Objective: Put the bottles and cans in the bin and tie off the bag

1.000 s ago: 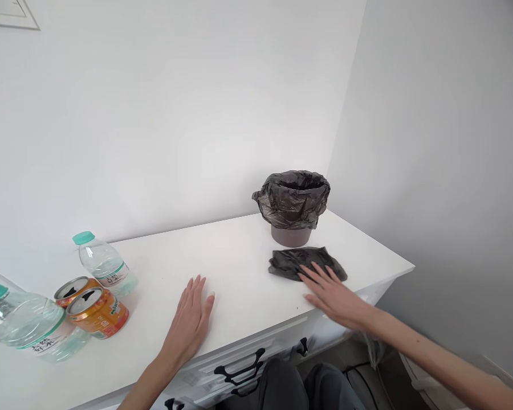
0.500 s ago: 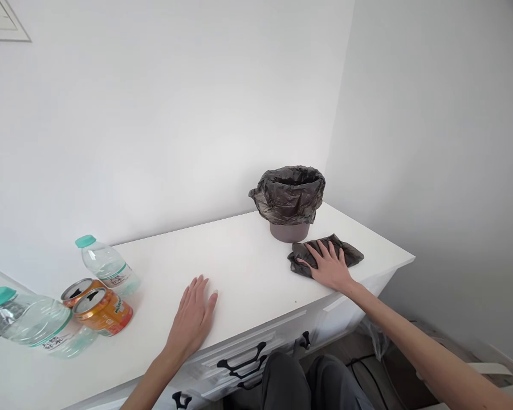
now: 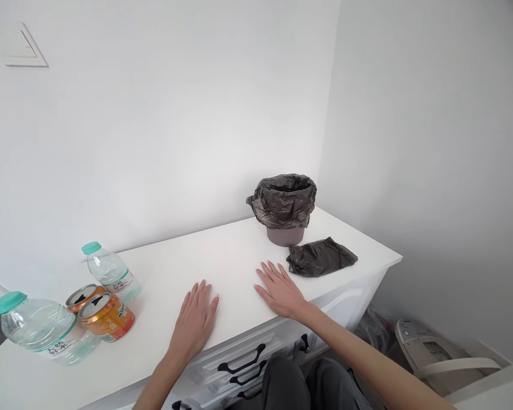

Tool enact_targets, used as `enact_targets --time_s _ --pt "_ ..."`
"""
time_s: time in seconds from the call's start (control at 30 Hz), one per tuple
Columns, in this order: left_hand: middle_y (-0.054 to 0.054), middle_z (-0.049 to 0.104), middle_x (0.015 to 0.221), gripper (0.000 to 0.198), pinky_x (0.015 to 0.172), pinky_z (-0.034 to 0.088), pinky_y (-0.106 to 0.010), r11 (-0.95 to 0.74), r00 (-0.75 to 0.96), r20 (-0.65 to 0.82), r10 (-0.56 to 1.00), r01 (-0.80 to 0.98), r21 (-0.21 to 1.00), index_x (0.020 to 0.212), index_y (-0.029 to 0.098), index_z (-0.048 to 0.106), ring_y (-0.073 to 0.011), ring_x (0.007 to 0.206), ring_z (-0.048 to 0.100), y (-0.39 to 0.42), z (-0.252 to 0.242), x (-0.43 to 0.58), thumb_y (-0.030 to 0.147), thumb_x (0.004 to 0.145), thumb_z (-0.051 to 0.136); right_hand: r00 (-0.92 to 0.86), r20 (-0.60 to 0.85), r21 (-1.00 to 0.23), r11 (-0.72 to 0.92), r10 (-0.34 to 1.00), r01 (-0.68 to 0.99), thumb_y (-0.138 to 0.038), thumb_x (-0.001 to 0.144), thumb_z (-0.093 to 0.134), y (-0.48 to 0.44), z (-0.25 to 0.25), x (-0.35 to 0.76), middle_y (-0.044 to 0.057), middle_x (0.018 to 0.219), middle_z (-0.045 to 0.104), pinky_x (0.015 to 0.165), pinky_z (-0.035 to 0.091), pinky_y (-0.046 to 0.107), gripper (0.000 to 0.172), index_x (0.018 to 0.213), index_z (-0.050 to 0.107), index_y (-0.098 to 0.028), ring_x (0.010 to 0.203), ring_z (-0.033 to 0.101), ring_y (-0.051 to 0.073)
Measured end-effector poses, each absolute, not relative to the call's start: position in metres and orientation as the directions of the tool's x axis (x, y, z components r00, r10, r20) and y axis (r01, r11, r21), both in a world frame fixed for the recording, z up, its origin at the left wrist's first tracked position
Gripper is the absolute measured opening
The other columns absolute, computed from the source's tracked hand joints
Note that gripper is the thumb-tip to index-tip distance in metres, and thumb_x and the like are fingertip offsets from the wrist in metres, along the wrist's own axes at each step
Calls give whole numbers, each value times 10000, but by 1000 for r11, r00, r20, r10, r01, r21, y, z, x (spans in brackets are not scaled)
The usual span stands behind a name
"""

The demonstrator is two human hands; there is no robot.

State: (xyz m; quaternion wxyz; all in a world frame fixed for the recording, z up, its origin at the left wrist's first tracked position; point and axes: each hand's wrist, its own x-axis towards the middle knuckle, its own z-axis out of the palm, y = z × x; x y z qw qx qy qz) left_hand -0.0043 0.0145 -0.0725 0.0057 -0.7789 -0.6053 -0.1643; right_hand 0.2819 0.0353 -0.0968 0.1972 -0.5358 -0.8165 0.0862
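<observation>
Both hands rest palm down on the white cabinet top (image 3: 222, 245). The left hand (image 3: 194, 322) lies just left of centre in the lower half of the frame; fingers straight, held close together, thumb set apart, gripping nothing. The right hand (image 3: 282, 293) lies right of centre; fingers extended and slightly spread, thumb pointing left, likewise gripping nothing.

The folded black bag (image 3: 321, 257) lies flat and creased, right of centre in the lower half, just beside the right hand's fingers. Directly above it in the frame stands the brown bin (image 3: 285, 236), upright; whether bag and bin base touch cannot be told. A black liner (image 3: 284, 208) fills the bin mouth and hangs over the rim, with a gathered tuft at its left.

Lower left: two orange cans stand close together, the front can (image 3: 109, 319) partly hiding the rear can (image 3: 83, 296); dark mouth holes in both tops. Two clear bottles with teal caps flank them, the near bottle (image 3: 47, 330) at far left, the rear bottle (image 3: 111, 273) above the cans.

Bottom centre: black drawer handles (image 3: 241, 360) and dark-trousered knees (image 3: 284, 384). Upper left: pale wall plate (image 3: 34, 60).
</observation>
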Motion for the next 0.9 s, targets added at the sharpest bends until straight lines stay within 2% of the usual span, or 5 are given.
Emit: enact_targets --time_s 0.13,0.3,0.7,0.9 --pt "-123 436 1631 632 1262 312 -529 -270 222 263 939 949 161 1482 132 515 -288 1545 338 15 -75 -7 532 1047 291 -357 163 -344 392 920 853 -591 1071 156 38 -97 280 69 1730 156 1304 39 487 707 1639 293 -193 1608 84 255" --pt "-123 422 1638 638 1264 304 -533 -272 232 266 936 954 127 1505 127 494 -291 1546 335 15 -76 -8 519 1046 289 -354 145 -338 383 924 860 -594 1067 139 37 -95 280 49 1733 123 1305 32 467 710 1646 273 -207 1609 68 235" --pt "-112 435 1631 618 1262 308 -530 -275 231 292 928 954 117 1513 146 499 -287 1540 348 20 -84 -14 502 1044 313 -345 116 -389 362 932 847 -598 1060 130 37 -93 278 36 1739 93 1302 -22 451 718 1651 255 -210 1612 18 221" --pt "-102 440 1630 580 1256 317 -527 -294 240 321 916 946 134 1507 186 512 -283 1537 356 20 -84 -15 487 1039 350 -347 132 -392 371 928 842 -585 1066 148 37 -96 277 52 1736 126 1303 6 481 704 1647 270 -204 1611 43 236"
